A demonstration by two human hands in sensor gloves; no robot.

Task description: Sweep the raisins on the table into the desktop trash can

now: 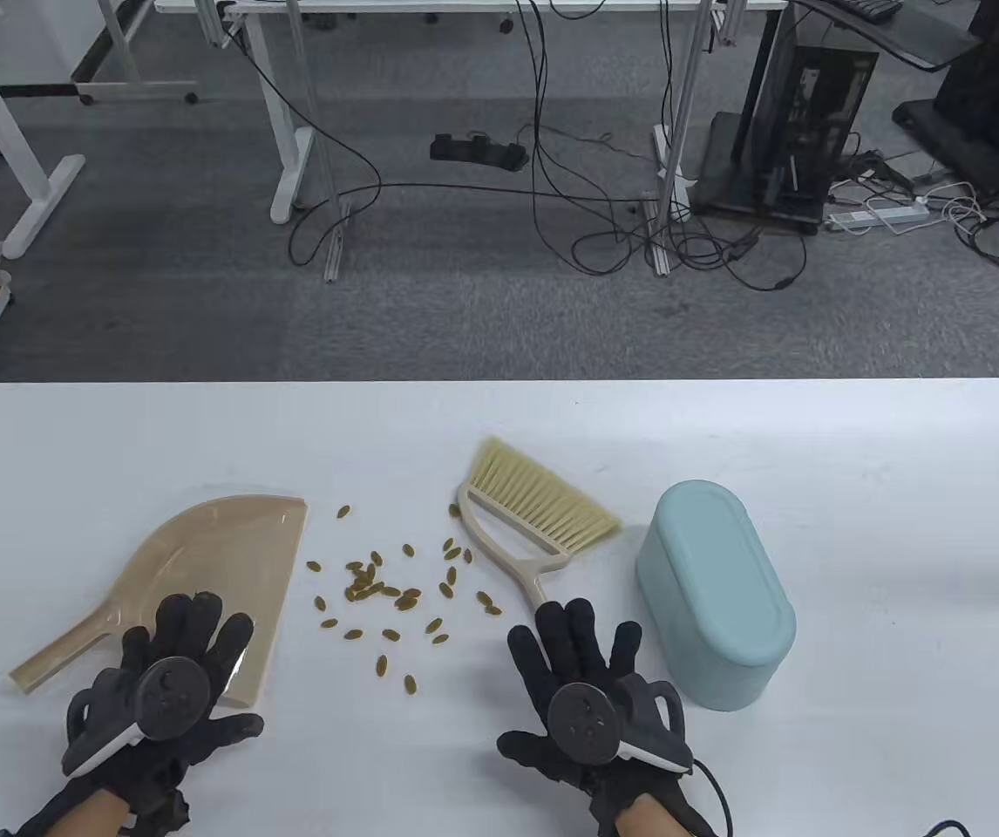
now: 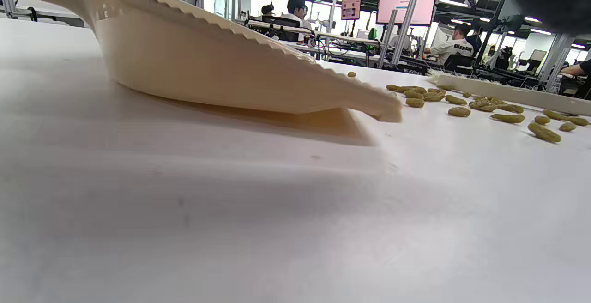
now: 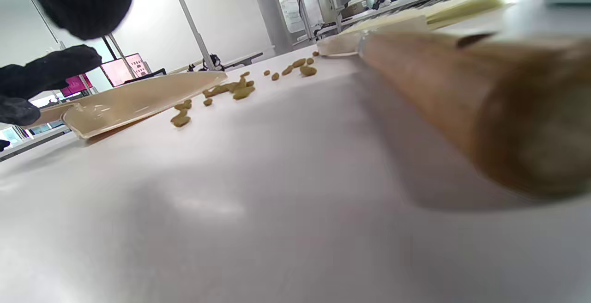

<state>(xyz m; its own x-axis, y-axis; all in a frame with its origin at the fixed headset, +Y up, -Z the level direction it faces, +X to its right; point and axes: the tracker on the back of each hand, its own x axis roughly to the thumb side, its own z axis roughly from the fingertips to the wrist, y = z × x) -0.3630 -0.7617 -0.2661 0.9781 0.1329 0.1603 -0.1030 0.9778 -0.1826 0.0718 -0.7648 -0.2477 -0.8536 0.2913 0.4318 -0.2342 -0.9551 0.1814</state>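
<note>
The white table [image 1: 900, 540] is carrying all the working items, ordered here by size. The pale blue desktop trash can [image 1: 713, 593] is lying at the right, just beside the right hand [image 1: 587, 689]. The beige dustpan [image 1: 212, 575] is sitting at the left, its open edge facing the spill, its handle running back toward the near left. The left hand [image 1: 173, 680] is hovering over the pan's near corner with fingers spread apart; whether it is touching the pan cannot be told.

The small broom [image 1: 534, 523] is lying between spill and can, its long axis running from bristles at the far end to handle at the near end. That handle is pointing straight at the right hand, whose fingers are splayed over its tip, not yet closed on it. The right hand is plainly the nearer one to the broom, the left one to the pan.

The raisins [image 1: 386, 593] are lying scattered between pan and broom, a few strays toward the near edge.

The surface is appearing smooth and matt. Beyond it, grey carpet, desk frames and loose cabling [image 1: 552, 192] are filling the room.
</note>
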